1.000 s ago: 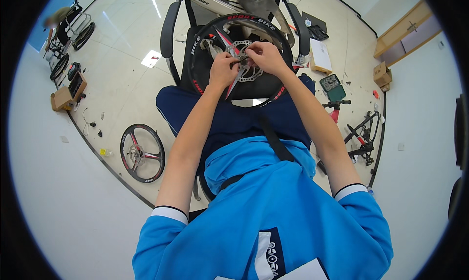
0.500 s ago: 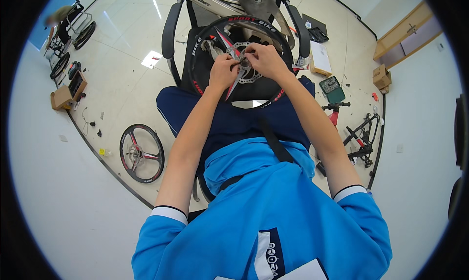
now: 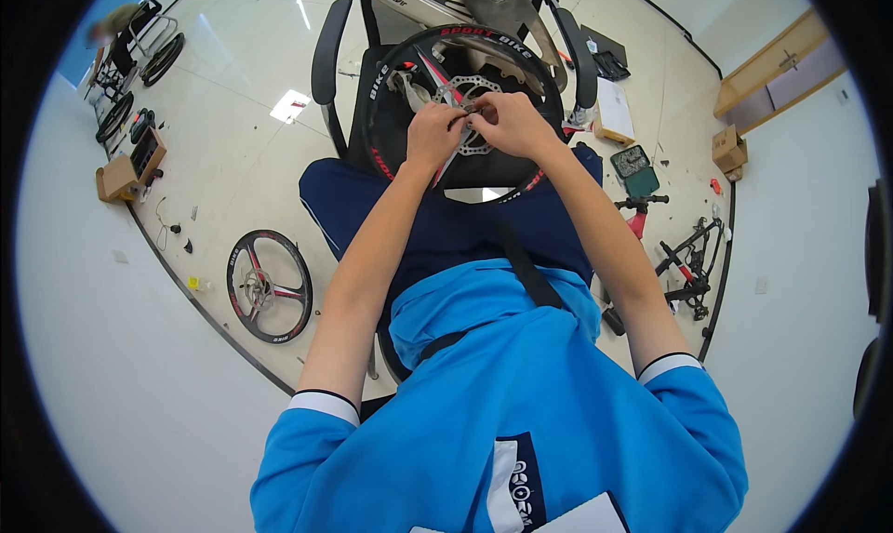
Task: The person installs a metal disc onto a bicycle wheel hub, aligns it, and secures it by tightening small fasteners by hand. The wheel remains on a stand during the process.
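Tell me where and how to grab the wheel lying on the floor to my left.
I'd take that wheel by its black rim with your left hand, coming from above on its right side, nearest you. It appears to lie flat, and wide openings between its three spokes should let you wrap the rim, clear of the brake disc at the hub.

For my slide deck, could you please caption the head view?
Left hand and right hand meet over a bicycle wheel; a similar wheel rests on the floor.
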Available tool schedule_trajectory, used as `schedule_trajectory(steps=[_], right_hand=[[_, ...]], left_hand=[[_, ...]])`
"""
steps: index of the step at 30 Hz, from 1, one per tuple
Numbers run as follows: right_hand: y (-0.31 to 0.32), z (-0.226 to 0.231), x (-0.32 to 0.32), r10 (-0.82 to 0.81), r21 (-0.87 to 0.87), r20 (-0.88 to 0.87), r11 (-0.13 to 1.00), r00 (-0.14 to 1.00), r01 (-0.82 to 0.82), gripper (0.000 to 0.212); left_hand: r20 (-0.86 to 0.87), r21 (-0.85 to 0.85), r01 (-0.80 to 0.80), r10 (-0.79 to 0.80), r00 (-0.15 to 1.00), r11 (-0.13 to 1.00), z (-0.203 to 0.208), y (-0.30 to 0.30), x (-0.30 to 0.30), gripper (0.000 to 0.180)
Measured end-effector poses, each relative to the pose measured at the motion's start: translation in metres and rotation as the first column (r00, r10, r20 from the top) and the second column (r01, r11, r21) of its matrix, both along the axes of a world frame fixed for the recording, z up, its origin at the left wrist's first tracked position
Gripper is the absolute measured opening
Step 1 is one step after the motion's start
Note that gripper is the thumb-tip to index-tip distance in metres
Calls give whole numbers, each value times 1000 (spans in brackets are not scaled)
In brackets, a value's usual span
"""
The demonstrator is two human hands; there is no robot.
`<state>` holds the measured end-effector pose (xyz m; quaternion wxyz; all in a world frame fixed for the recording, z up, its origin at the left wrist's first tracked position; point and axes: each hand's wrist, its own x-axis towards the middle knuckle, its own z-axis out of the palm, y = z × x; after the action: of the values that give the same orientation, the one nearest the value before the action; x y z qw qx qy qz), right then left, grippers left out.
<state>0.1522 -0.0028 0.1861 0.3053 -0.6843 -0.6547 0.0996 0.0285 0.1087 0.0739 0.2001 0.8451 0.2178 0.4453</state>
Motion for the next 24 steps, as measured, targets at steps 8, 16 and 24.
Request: schedule_trajectory(steps=[8, 16, 24], right_hand=[[-8, 3, 15, 211, -52, 214, 977, 954, -205, 28], [4, -3, 4, 104, -3, 423, 994, 900, -113, 27], [12, -25, 4, -312, -338, -774, 939, 551, 58, 31]], left_hand=[[3, -36, 22, -22, 1000, 999, 4, -1, -3, 11], [-36, -25, 45, -46, 998, 999, 4, 2, -6, 13], [18, -102, 24, -22, 1000, 994, 9, -5, -6, 14]])
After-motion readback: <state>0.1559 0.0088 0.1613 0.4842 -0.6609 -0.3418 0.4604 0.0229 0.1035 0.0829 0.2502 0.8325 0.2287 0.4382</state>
